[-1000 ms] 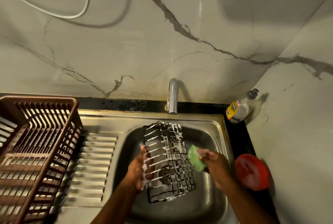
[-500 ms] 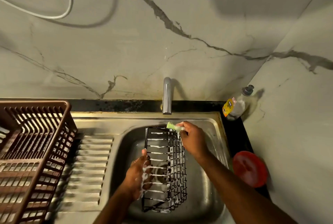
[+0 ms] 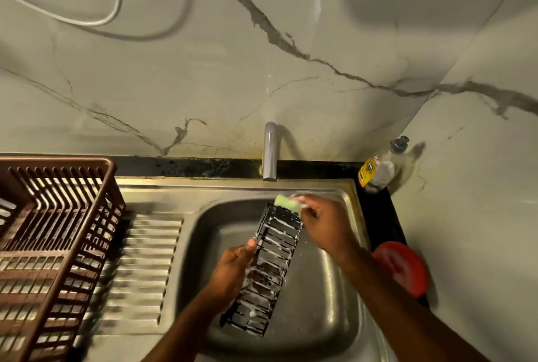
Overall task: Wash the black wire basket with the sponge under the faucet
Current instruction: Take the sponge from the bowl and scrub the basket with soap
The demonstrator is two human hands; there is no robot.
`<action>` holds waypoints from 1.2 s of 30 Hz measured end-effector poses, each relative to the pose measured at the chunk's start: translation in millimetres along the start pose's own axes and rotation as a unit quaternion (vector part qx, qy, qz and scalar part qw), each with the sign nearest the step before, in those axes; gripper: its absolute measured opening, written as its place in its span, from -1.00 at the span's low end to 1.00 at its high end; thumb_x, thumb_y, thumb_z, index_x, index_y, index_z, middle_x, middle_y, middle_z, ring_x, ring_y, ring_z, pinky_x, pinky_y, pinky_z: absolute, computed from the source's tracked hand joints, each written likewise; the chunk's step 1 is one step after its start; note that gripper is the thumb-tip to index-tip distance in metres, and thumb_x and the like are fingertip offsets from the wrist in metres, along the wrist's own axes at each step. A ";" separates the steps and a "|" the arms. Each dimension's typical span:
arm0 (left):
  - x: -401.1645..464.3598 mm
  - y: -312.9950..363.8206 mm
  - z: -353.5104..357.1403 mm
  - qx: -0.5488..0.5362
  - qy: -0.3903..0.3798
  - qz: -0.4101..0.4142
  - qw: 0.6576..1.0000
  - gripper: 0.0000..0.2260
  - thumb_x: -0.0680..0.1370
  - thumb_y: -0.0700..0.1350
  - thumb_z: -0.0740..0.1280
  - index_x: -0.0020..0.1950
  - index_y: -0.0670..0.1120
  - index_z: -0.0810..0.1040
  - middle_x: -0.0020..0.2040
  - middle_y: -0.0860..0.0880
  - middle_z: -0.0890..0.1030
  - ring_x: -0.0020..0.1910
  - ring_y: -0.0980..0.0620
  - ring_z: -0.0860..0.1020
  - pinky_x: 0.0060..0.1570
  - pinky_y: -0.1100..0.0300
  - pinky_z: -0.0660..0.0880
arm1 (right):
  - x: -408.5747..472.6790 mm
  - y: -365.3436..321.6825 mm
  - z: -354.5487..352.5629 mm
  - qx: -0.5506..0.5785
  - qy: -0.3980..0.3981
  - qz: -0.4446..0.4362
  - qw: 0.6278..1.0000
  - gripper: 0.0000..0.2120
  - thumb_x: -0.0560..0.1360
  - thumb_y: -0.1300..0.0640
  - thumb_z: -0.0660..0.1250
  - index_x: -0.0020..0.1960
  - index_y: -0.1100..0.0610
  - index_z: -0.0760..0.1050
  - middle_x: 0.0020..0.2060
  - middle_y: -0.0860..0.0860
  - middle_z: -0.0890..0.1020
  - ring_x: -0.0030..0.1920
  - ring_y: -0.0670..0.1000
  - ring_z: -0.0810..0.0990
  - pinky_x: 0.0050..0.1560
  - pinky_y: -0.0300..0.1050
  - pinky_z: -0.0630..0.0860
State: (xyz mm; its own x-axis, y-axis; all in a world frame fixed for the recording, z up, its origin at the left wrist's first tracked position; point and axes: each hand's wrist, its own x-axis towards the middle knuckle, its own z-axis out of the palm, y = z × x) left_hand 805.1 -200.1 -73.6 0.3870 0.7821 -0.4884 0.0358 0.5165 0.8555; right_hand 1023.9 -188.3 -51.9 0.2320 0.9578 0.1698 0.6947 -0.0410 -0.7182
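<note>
The far end of the black wire basket, streaked with white suds, is blurring with motion, so the exact line where the green sponge is meeting its rim is hard to make out, and part of the sponge is hiding under the right hand. The palm side of the left hand is facing away, and both forearms are running off the bottom edge. The left hand is gripping the basket's long left side, fingers wrapping around the wires and the thumb lying along the edge, holding it tilted with its far end raised toward the curved chrome faucet. The right hand is reaching in from the right, fingers pinching the sponge and pressing it on the basket's top end, just below the faucet spout; whether water is running cannot be told. The basket is sitting inside the bowl of the stainless steel sink, whose ribbed drainboard is spreading to the left. A brown slatted plastic dish rack is standing on that drainboard, cut off at the left. A clear soap bottle with a yellow label is leaning in the corner of the white marble wall, and a round red lid is lying on the black counter beside the sink.
</note>
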 end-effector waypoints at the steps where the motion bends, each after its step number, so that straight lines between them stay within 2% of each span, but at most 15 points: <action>1: 0.9 3.7 3.2 0.007 0.013 0.000 1.000 -0.56 0.58 0.13 0.24 -0.46 -0.01 0.43 -0.45 0.05 0.38 -0.59 0.19 0.30 -0.61 0.34 0.22 | -3.8 -5.6 6.3 -0.033 -0.023 -0.020 0.999 -0.69 0.51 0.29 0.39 0.21 0.05 0.66 -0.01 0.00 0.74 -0.18 -0.13 0.66 -0.10 -0.25 0.61; 3: 5.5 2.3 2.2 0.027 0.019 0.010 0.999 -0.56 0.58 0.17 0.22 -0.43 -0.03 0.45 -0.44 0.02 0.38 -0.54 0.12 0.33 -0.53 0.31 0.22 | -12.1 -13.8 14.4 -0.133 -0.015 -0.091 0.987 -0.67 0.44 0.31 0.46 0.18 0.08 0.68 -0.01 0.02 0.74 -0.08 0.00 0.71 0.01 -0.13 0.63; 5: 9.0 -3.1 -4.0 0.018 0.004 0.021 1.000 -0.49 0.62 0.22 0.21 -0.28 -0.20 0.41 -0.38 -0.05 0.39 -0.45 0.04 0.33 -0.46 0.28 0.20 | -19.3 -13.2 18.1 -0.229 0.022 -0.175 0.957 -0.70 0.40 0.28 0.50 0.12 0.13 0.70 -0.01 0.07 0.75 -0.02 0.08 0.73 0.04 -0.06 0.63; 9: 14.7 -4.6 -1.9 0.026 0.026 -0.002 0.999 -0.56 0.69 0.17 0.17 -0.32 -0.02 0.34 -0.43 0.04 0.25 -0.52 0.09 0.15 -0.44 0.21 0.00 | -30.3 -8.7 23.7 -0.280 0.064 -0.252 0.924 -0.62 0.48 0.16 0.15 0.10 0.15 0.71 0.00 0.09 0.74 0.04 0.10 0.72 0.01 -0.05 0.65; 13: 23.5 -2.6 6.5 0.020 0.057 0.000 0.998 -0.59 0.73 0.03 0.13 -0.19 -0.15 0.54 -0.44 -0.01 0.45 -0.52 0.13 0.35 -0.53 0.30 0.25 | -59.8 -6.1 45.6 -0.256 -0.006 -0.267 0.929 -0.63 0.51 0.16 0.15 0.12 0.14 0.69 0.00 0.06 0.74 0.06 0.10 0.69 -0.07 -0.08 0.68; 15: 30.2 -1.6 6.9 0.007 0.064 -0.005 0.998 -0.57 0.73 0.04 0.16 -0.03 -0.28 0.62 -0.30 -0.20 0.64 -0.36 -0.02 0.54 -0.39 0.24 0.44 | -81.7 -0.2 57.4 -0.237 -0.035 -0.242 0.940 -0.66 0.53 0.15 0.19 0.19 0.13 0.65 0.04 0.04 0.73 0.08 0.07 0.66 -0.07 -0.08 0.67; 17: 33.2 0.1 4.4 -0.014 0.065 0.002 0.998 -0.46 0.69 0.14 0.21 0.03 -0.39 0.53 -0.12 -0.36 0.66 -0.19 -0.17 0.60 -0.18 0.11 0.50 | -102.4 4.1 63.1 -0.216 -0.044 -0.220 0.950 -0.66 0.50 0.16 0.23 0.19 0.11 0.65 0.04 0.00 0.72 0.08 0.05 0.65 -0.10 -0.10 0.67; 19: 32.1 2.5 2.8 -0.009 0.055 0.010 0.998 -0.37 0.62 0.26 0.27 -0.04 -0.38 0.48 -0.21 -0.29 0.57 -0.25 -0.15 0.54 -0.24 0.10 0.47 | -120.8 2.0 62.1 -0.197 -0.038 -0.227 0.953 -0.68 0.48 0.15 0.25 0.15 0.09 0.68 -0.01 0.00 0.73 0.06 0.05 0.66 -0.16 -0.12 0.67; 22: 29.0 5.6 5.3 -0.019 0.033 0.006 0.999 -0.55 0.66 0.19 0.21 -0.22 -0.14 0.46 -0.42 -0.03 0.39 -0.51 0.07 0.33 -0.50 0.29 0.27 | -151.6 1.9 66.8 -0.176 -0.026 -0.297 0.938 -0.75 0.56 0.15 0.26 0.06 0.07 0.72 -0.07 0.01 0.74 0.04 0.03 0.68 -0.06 -0.16 0.65; 24: 27.2 9.4 6.7 -0.037 0.033 -0.004 0.999 -0.60 0.68 0.17 0.17 -0.24 -0.06 0.43 -0.44 0.04 0.35 -0.55 0.15 0.26 -0.57 0.32 0.18 | -171.5 9.3 74.4 -0.167 -0.039 -0.337 0.926 -0.78 0.60 0.15 0.29 0.04 0.06 0.72 -0.04 0.02 0.74 0.04 0.02 0.70 0.07 -0.12 0.63; 27: 25.2 18.2 6.7 -0.085 0.055 -0.010 0.995 -0.60 0.68 0.19 0.17 -0.25 -0.03 0.41 -0.44 0.05 0.31 -0.56 0.17 0.22 -0.58 0.34 0.13 | -196.5 24.8 71.3 -0.161 -0.107 -0.339 0.921 -0.84 0.53 0.03 0.37 0.04 -0.02 0.70 0.02 -0.05 0.73 0.05 -0.04 0.68 -0.01 -0.15 0.66; 29: 25.7 25.4 1.1 -0.144 0.070 -0.029 0.987 -0.60 0.68 0.19 0.18 -0.27 0.00 0.41 -0.46 0.09 0.31 -0.58 0.18 0.21 -0.60 0.33 0.10 | -205.2 36.5 60.6 -0.126 -0.131 -0.260 0.949 -0.80 0.47 0.00 0.35 0.03 -0.12 0.70 -0.02 -0.13 0.72 0.00 -0.13 0.66 0.01 -0.24 0.62; 31: 28.2 27.4 -8.8 -0.213 0.077 -0.040 0.973 -0.59 0.67 0.21 0.21 -0.31 0.04 0.41 -0.50 0.12 0.32 -0.62 0.18 0.22 -0.65 0.32 0.15 | -206.0 41.9 49.8 0.050 -0.114 0.015 0.992 -0.67 0.41 0.10 0.37 0.02 -0.31 0.66 -0.07 -0.15 0.74 -0.06 -0.18 0.68 0.02 -0.27 0.59; 33: 30.1 25.4 -15.3 -0.269 0.089 -0.037 0.958 -0.56 0.65 0.22 0.25 -0.37 0.06 0.41 -0.54 0.09 0.33 -0.64 0.17 0.25 -0.58 0.26 0.26 | -196.2 49.0 50.9 0.184 -0.028 0.271 0.944 -0.60 0.41 0.23 0.36 -0.06 -0.29 0.68 -0.12 -0.08 0.75 -0.11 -0.10 0.71 0.00 -0.14 0.63; 36: 33.0 14.4 -19.5 -0.340 0.120 -0.042 0.932 -0.54 0.65 0.20 0.26 -0.41 0.06 0.38 -0.55 0.07 0.30 -0.66 0.18 0.24 -0.66 0.27 0.21 | -162.5 38.1 52.8 0.380 0.073 0.493 0.779 -0.70 0.50 0.47 0.29 0.04 0.16 0.65 -0.13 0.15 0.72 -0.13 0.13 0.68 -0.06 0.08 0.65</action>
State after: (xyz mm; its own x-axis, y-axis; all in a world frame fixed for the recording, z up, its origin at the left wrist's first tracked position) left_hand 800.5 -160.1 -80.7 0.1898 0.7427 -0.6421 -0.5676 0.6166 0.5455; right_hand 976.7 -330.5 -142.5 0.5119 0.5215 -0.6826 -0.4618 -0.5029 -0.7306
